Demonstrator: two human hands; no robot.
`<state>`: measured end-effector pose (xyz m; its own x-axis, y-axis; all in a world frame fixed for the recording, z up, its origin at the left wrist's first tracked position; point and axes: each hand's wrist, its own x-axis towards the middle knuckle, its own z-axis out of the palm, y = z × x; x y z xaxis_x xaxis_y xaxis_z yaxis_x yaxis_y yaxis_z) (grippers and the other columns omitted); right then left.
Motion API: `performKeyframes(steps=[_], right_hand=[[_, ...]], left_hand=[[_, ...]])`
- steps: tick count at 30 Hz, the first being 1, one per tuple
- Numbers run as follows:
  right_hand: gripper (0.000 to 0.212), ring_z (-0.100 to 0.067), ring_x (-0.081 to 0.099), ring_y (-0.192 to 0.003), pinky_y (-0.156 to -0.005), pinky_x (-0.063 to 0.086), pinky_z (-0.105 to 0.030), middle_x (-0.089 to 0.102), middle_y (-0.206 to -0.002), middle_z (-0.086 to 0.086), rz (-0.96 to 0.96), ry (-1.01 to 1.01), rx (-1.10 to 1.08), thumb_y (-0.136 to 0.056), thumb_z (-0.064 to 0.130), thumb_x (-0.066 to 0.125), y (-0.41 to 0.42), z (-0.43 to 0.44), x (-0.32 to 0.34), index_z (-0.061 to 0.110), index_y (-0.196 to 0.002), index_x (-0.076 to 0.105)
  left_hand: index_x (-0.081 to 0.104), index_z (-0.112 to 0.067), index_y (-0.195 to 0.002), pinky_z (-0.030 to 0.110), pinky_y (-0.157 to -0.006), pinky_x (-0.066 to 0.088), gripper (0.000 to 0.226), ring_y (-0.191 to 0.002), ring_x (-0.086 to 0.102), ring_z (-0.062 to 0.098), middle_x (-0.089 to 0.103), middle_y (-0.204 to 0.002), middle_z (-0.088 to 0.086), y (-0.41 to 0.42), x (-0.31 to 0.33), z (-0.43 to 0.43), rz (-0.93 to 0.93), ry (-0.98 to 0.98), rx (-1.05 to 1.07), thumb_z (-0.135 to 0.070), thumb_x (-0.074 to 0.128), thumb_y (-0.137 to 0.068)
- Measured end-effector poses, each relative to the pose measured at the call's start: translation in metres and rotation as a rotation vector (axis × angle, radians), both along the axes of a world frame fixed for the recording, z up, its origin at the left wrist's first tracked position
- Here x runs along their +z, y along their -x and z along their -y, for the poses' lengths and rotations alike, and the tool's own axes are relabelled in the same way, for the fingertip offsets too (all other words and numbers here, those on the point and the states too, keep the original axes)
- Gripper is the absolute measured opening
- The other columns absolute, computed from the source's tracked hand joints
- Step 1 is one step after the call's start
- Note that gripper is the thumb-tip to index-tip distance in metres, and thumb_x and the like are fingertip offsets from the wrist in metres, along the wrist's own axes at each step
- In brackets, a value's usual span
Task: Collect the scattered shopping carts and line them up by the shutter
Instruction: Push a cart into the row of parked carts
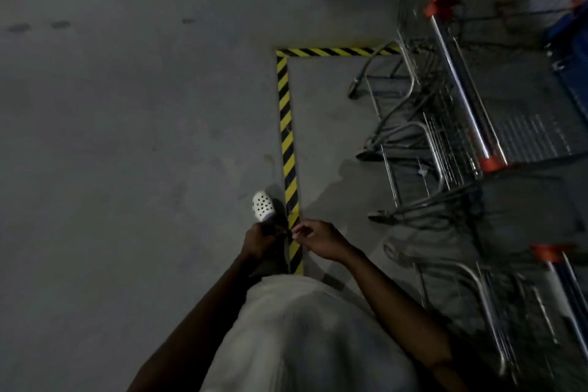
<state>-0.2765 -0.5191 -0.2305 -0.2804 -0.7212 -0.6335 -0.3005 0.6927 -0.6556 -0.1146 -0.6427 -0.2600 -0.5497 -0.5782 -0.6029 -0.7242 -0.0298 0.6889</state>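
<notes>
Steel carts (467,95): nested in a row at right, inside the striped floor tape (288,137), likely their parking bay; neither hand touches them
Left hand (259,239): fingers curled; whether they hold anything is unclear
Right hand (318,240): close beside the left; fingers loosely curled; contents unclear

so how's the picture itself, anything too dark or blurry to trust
Head view: dim throughout; the hazard tape is crisp, the near cart at lower right is motion-smeared, and the top right corner is blurred too; the left hand and right hand sit in shadow, so their grip is unreadable.
</notes>
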Motion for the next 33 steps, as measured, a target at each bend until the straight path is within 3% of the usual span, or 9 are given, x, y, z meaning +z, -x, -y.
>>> performKeyframes(steps=[3,6,12,20,23,25,27,30,33], right_hand=[[0.014,-0.021,0.068,-0.099,-0.089,0.053,-0.035,0.072,-0.102,0.003,-0.009,-0.013,-0.075,-0.100,0.039,0.064,0.065,0.061,-0.011,0.028,-0.108,0.070],[0.020,-0.024,0.069,-0.098,-0.088,0.055,-0.038,0.071,-0.104,0.001,-0.076,0.014,-0.218,-0.101,0.040,0.062,0.130,0.123,-0.008,0.024,-0.110,0.070],[0.011,-0.019,0.071,-0.088,-0.082,0.060,-0.042,0.071,-0.093,0.011,-0.066,0.177,-0.516,-0.097,0.042,0.065,0.218,0.222,0.017,0.047,-0.088,0.066],[0.007,-0.022,0.069,-0.076,-0.076,0.057,-0.042,0.073,-0.086,-0.003,0.023,0.225,-0.722,-0.096,0.019,0.070,0.325,0.294,0.013,0.025,-0.093,0.070],[0.006,-0.017,0.070,-0.078,-0.069,0.055,-0.028,0.075,-0.093,-0.001,0.020,0.230,-0.788,-0.093,0.024,0.072,0.383,0.335,0.005,0.029,-0.090,0.070],[0.004,-0.019,0.069,-0.073,-0.058,0.053,-0.025,0.076,-0.090,0.001,0.068,0.227,-0.823,-0.087,0.034,0.072,0.425,0.363,0.000,0.030,-0.088,0.070],[0.003,-0.020,0.067,-0.071,-0.058,0.054,-0.026,0.075,-0.085,0.004,0.102,0.244,-0.813,-0.091,0.031,0.070,0.472,0.390,0.004,0.029,-0.089,0.069],[0.007,-0.015,0.068,-0.076,-0.080,0.059,-0.045,0.073,-0.088,0.005,-0.016,0.303,-0.831,-0.099,0.028,0.067,0.543,0.426,0.044,0.029,-0.093,0.070],[0.008,-0.015,0.068,-0.085,-0.082,0.059,-0.045,0.070,-0.087,0.014,-0.258,0.414,-0.887,-0.099,0.034,0.063,0.603,0.448,0.076,0.030,-0.102,0.069]], left_hand=[[0.080,-0.024,-0.086,0.049,-0.079,0.061,0.007,-0.077,0.075,0.027,0.078,-0.083,0.011,0.058,-0.016,0.081,-0.023,-0.002,0.051,-0.024,0.074,-0.082],[0.075,-0.015,-0.088,0.038,-0.064,0.057,0.008,-0.060,0.070,0.018,0.074,-0.075,0.011,0.125,0.009,0.164,-0.084,-0.056,0.112,-0.021,0.074,-0.094],[0.075,-0.012,-0.100,0.031,-0.061,0.051,0.013,-0.066,0.069,0.019,0.075,-0.078,0.007,0.248,0.055,0.299,-0.153,0.001,0.058,-0.024,0.070,-0.096],[0.075,-0.012,-0.098,0.033,-0.062,0.053,0.017,-0.069,0.071,0.021,0.076,-0.081,0.011,0.366,0.038,0.349,-0.029,-0.183,-0.322,0.000,0.062,-0.094],[0.074,0.005,-0.106,0.016,-0.055,0.049,0.018,-0.062,0.069,0.002,0.073,-0.084,0.013,0.424,0.033,0.392,-0.045,-0.115,-0.549,0.008,0.062,-0.093],[0.074,0.000,-0.102,0.015,-0.055,0.047,0.021,-0.060,0.065,-0.004,0.072,-0.082,0.005,0.475,0.045,0.427,-0.073,-0.030,-0.591,0.011,0.059,-0.092],[0.073,-0.007,-0.099,0.024,-0.058,0.050,0.024,-0.065,0.068,0.002,0.072,-0.081,0.003,0.533,0.061,0.460,-0.130,0.042,-0.601,0.009,0.056,-0.092],[0.077,-0.014,-0.098,0.044,-0.067,0.055,0.022,-0.079,0.072,0.031,0.077,-0.091,0.009,0.627,0.082,0.500,-0.227,0.199,-0.659,-0.020,0.059,-0.086],[0.079,-0.013,-0.102,0.042,-0.075,0.056,0.023,-0.091,0.072,0.030,0.077,-0.101,0.008,0.718,0.110,0.515,-0.388,0.342,-0.738,-0.030,0.068,-0.092]])
